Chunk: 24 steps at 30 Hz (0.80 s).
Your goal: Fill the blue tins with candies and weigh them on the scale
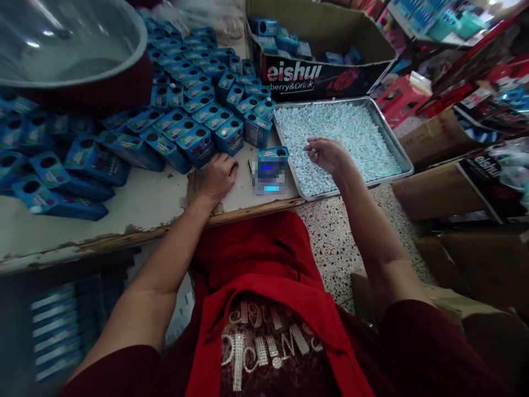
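Left hand [218, 177]: loosely curled, resting on worn white tabletop [140, 207], grasping nothing.
Right hand [326, 154]: fingers pinched above metal tray [407, 165] of pale-blue candies [351, 132]; contents unclear.
Small blue box [270, 168]: between both hands.

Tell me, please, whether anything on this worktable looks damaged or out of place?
Yes: the table's front edge is chipped and peeling beside the left hand. The blue boxes lie in a loose heap, some tipped over. The pale candies stay inside the metal tray.

Blue boxes [194, 118], pale blue-white candies [339, 138] in silver tray [407, 162], red apron [264, 275], speckled floor [330, 242]
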Tool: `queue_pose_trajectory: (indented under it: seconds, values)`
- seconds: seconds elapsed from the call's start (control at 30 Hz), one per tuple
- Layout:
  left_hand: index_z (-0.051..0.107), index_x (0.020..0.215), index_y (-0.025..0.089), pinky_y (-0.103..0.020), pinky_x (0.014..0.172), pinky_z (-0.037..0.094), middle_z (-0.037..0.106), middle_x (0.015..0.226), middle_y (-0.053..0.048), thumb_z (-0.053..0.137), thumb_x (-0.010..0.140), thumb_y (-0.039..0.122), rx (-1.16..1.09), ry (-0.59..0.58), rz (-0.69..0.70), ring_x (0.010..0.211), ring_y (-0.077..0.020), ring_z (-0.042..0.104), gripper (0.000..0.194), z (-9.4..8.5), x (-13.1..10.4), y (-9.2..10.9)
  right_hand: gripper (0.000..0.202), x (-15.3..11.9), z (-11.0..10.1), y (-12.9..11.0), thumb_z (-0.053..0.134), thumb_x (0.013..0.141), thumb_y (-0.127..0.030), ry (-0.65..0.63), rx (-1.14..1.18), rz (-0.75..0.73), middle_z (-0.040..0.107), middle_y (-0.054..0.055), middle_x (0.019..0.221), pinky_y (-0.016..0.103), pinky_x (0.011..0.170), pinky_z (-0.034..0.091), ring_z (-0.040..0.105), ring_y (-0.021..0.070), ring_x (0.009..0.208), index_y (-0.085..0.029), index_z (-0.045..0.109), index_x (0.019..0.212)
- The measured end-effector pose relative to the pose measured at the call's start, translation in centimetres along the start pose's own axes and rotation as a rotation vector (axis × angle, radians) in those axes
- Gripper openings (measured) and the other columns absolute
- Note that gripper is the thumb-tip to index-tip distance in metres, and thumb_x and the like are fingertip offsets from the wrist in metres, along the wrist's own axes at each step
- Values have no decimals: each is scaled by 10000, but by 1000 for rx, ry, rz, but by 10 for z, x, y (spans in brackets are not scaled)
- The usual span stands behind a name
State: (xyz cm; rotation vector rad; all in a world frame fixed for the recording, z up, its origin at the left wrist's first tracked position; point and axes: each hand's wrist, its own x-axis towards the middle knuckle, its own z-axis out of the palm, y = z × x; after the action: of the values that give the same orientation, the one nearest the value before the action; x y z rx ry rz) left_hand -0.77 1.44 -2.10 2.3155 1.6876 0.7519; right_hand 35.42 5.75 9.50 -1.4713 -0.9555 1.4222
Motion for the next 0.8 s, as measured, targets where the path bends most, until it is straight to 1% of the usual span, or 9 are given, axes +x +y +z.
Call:
queue_pose_trajectory:
  seconds: [0.07,0.17,0.23,0.3,0.4,0.47,0.6,0.73,0.8]
  values:
    - [797,1108,247,-586,1170,626,803,1244,-177,573,1107,249,-5,11,8,1269,-397,720,225,-1,-1,0,197,-5,3,-5,719,819,-31,-71,140,89,765,46,880,119,596,551,619,69,657,-174,711,953]
    - [785,1080,262,-575,1151,635,804,1201,-166,581,1094,254,-6,25,22,1239,-392,725,205,-1,-1,-1,321,-12,8,-13,654,812,46,-152,256,130,811,73,954,103,671,600,664,61,697,-133,756,1058]
    - [782,1082,264,-571,1151,634,807,1206,-166,573,1107,269,2,28,24,1241,-391,729,210,0,-1,-2,368,-16,10,-16,637,851,84,-173,265,124,842,96,989,94,665,601,678,60,700,-106,789,1127]
    - [780,1087,259,-580,1155,627,809,1225,-174,560,1117,280,11,22,24,1249,-398,728,224,1,-2,-3,313,-20,12,-19,669,928,74,-201,224,105,862,111,1004,98,641,599,691,67,706,-95,814,1148]
    - [779,1091,248,-588,1165,622,812,1239,-185,549,1117,277,17,8,28,1249,-405,727,234,1,-2,-4,156,-23,14,-21,746,1028,-3,-266,121,55,862,104,962,107,633,586,691,72,713,-100,840,1105]
    - [779,1099,250,-573,1166,625,813,1244,-178,555,1119,276,19,9,30,1250,-397,730,227,1,-3,-4,64,-23,17,-22,796,1068,-87,-314,35,5,841,80,899,121,594,537,636,68,670,-114,852,1081]
    - [780,1115,265,-552,1142,638,821,1254,-164,568,1132,282,25,25,19,1265,-390,738,213,1,-3,0,79,-26,29,-28,839,1091,-241,-367,-184,-170,745,11,756,200,537,412,508,92,611,-172,869,1064]
    - [784,1157,266,-544,1147,636,830,1262,-164,599,1144,306,-18,37,16,1262,-386,751,190,-2,-6,1,106,-31,48,-35,780,1079,-222,-390,-505,-380,653,-26,691,280,627,424,538,139,672,-219,880,1042]
    - [784,1208,265,-538,1172,622,834,1282,-163,606,1174,371,-59,73,17,1280,-380,753,210,-7,-9,-1,92,-33,53,-38,800,1033,-187,-406,-674,-408,617,-42,670,307,645,415,528,146,663,-221,885,1037]
